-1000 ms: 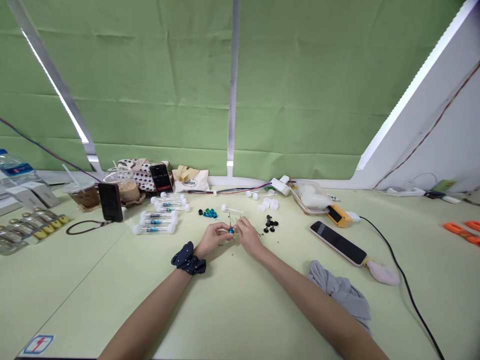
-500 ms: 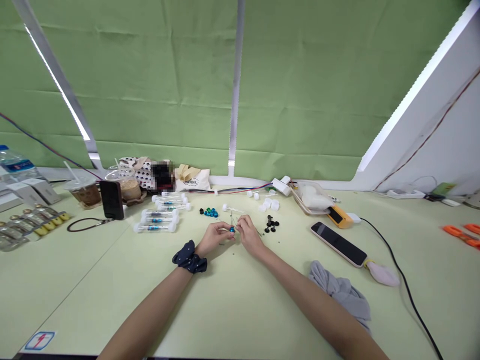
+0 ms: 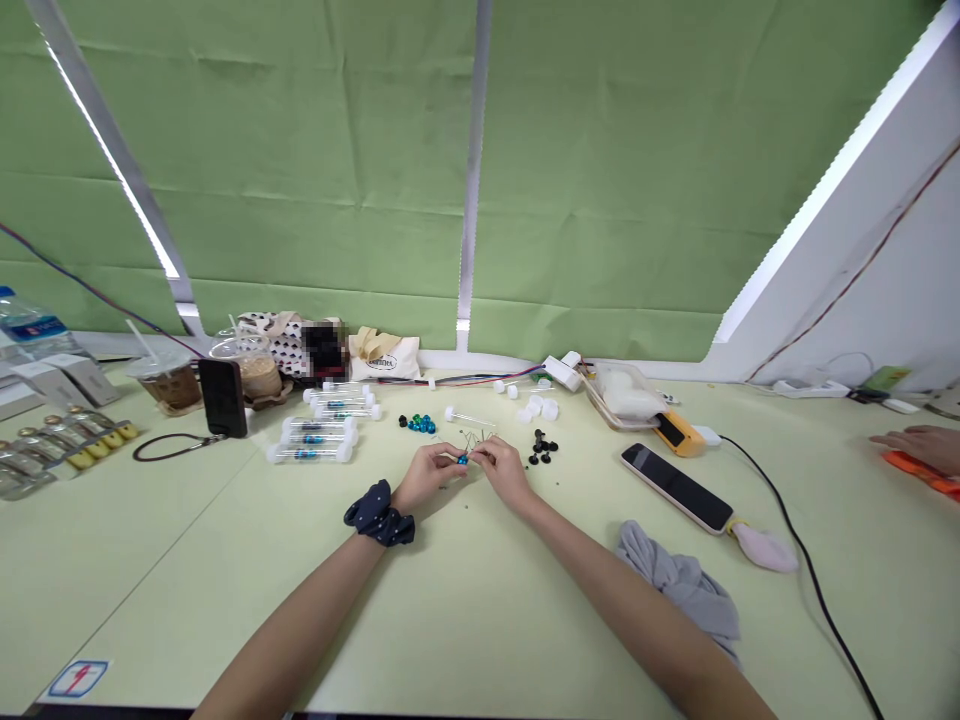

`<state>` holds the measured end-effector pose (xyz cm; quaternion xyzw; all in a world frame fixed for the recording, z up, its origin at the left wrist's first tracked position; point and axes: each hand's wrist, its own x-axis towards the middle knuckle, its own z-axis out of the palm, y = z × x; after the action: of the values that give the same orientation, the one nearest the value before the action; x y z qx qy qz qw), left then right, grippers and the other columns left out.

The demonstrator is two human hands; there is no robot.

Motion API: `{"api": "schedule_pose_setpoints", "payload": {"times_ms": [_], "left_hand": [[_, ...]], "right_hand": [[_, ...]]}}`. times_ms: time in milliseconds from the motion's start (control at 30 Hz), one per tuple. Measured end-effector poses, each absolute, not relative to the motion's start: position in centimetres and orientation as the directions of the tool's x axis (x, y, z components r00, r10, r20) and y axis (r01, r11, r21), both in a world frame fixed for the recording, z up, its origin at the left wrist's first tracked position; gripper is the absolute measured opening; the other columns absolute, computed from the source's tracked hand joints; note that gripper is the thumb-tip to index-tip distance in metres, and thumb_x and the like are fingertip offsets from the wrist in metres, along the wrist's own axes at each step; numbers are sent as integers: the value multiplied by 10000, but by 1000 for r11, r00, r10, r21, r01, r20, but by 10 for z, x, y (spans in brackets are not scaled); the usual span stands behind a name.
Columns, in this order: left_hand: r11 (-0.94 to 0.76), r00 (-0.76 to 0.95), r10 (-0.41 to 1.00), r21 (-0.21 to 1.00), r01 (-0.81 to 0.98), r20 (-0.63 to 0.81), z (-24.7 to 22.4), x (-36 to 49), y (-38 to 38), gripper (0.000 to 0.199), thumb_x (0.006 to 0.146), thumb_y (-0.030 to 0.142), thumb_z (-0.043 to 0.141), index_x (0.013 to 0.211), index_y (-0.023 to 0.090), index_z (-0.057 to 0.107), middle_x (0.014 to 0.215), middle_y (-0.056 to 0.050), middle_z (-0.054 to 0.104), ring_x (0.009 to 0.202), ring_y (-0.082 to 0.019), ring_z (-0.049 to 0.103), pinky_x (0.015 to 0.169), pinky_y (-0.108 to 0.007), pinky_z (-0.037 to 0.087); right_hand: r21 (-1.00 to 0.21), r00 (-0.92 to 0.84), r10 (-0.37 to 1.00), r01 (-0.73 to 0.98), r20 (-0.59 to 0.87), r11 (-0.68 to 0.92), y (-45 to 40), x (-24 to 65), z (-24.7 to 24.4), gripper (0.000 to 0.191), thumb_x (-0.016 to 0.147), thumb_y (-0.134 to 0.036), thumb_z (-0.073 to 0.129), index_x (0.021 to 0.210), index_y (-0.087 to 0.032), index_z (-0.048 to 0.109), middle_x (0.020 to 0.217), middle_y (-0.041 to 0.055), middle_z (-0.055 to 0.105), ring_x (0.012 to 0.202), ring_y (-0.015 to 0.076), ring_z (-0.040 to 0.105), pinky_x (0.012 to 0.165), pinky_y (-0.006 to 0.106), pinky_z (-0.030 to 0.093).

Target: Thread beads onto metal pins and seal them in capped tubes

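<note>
Between the fingertips of my left hand (image 3: pixel 429 477) is a small shiny blue bead-like piece (image 3: pixel 462 460). My right hand (image 3: pixel 504 474) is closed in a pinch right beside it, and its fingertips hide what they grip. Thin dark wires (image 3: pixel 471 438) show just beyond the fingertips; I cannot tell which are held and which lie on the table. Past my hands lie loose blue and green pieces (image 3: pixel 421 424) and a clear tube with a white cap (image 3: pixel 466 416). Several black pieces (image 3: pixel 541 446) sit right of my right hand.
Capped clear tubes (image 3: pixel 311 454) lie at left, near a standing phone (image 3: pixel 223 400) and drink cups (image 3: pixel 166 383). To the right are another phone (image 3: pixel 675 486), a grey cloth (image 3: pixel 679 580) and a black cable (image 3: pixel 799 540). Another person's hand (image 3: pixel 921 446) rests over orange handles (image 3: pixel 924 474).
Another person's hand has come in at the right edge onto the orange handles. The thin wire that stood upright above the blue piece no longer shows so; my fingers have shifted slightly.
</note>
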<state>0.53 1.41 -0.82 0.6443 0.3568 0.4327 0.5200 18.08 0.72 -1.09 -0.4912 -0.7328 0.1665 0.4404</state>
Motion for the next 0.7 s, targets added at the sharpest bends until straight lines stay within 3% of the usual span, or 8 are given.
{"api": "schedule_pose_setpoints", "payload": {"times_ms": [167,267,533,700], "left_hand": [[-260,332,912,966,8,242,-11,6,16,324,652,358,711,868,126,639,745,-68,672,669,-168,603,602,-271,447],[-278,338,908,960,43,248,-10,5,16,325,671,369,690,884,128,646,735,-62,664,621,-148,570,560,-254,420],[-493,391,838,835,246,379,3,3,12,232,752,326,594,914,177,668,721,-33,636,650,-150,527,625,-252,406],[-483,401,839,843,237,368,6,5,11,231,738,332,604,902,182,670,741,-36,642,672,-162,533,648,-256,412]], "right_hand": [[-890,-151,942,311,300,333,12,188,-12,242,809,-400,491,806,-190,611,551,-7,543,486,134,532,495,258,450],[-940,-184,958,220,222,260,15,192,-13,287,772,-438,521,801,-172,626,585,1,562,458,124,554,454,248,459],[-964,-272,956,206,111,171,21,199,-15,340,730,-445,560,823,-140,678,569,15,610,352,69,466,387,207,398],[-964,-285,957,237,47,118,22,199,-17,319,735,-425,557,825,-143,676,555,7,613,323,50,393,379,201,368]]}}
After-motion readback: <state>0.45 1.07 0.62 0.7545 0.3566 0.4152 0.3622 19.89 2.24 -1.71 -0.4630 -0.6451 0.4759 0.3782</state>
